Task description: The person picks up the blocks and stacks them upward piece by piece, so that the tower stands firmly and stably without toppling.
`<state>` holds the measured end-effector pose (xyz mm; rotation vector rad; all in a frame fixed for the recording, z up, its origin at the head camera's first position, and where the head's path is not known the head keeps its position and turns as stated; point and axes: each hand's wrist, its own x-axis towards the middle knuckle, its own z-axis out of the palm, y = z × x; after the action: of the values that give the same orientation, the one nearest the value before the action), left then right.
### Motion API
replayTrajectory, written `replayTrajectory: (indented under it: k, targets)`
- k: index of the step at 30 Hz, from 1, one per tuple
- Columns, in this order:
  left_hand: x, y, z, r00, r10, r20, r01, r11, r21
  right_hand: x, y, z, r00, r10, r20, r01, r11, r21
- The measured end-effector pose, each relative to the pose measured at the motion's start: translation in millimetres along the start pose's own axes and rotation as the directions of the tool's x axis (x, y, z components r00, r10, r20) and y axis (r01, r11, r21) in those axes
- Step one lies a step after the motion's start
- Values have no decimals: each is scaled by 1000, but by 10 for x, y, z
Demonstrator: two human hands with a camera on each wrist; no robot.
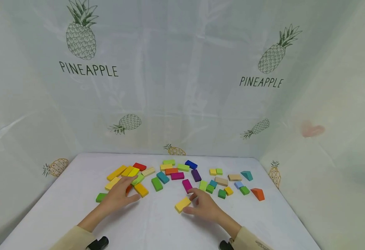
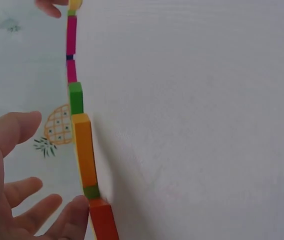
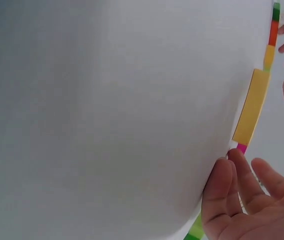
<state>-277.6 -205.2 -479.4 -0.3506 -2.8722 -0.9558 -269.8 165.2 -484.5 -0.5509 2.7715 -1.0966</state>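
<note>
My left hand hovers over a cluster of wooden blocks at the left, its thumb spread from the fingers. Its fingertips overlap a light green block, and an orange-yellow block lies beside the thumb. In the left wrist view the fingers stay loosely apart, close by a red-orange block. Nearer the front, my right hand is beside a yellow block, thumb at its right edge. The right wrist view shows the fingers relaxed, below the end of that yellow block, not wrapped round it.
Several coloured blocks lie across the middle, among them a magenta block and a purple block. Smaller cubes, a teal wedge and an orange wedge are at the right. A pineapple-print curtain surrounds the white table.
</note>
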Motion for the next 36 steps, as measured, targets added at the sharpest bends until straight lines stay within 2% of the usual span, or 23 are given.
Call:
replayTrajectory:
  k: [9,22,36]
  targets:
    - [19,54,71,1000,-7,-28,8,999,38,38,-87,49,1000,-10,-7,10,999,-52]
    - [123,31,196,998,-42,-36,45,995,87,67,-110,94,999,25,-25,-27,997,-72]
    - [142,68,193,999,-24,-31,27,994,109,94,-139,112,1000,24,-18,-26,994,-110]
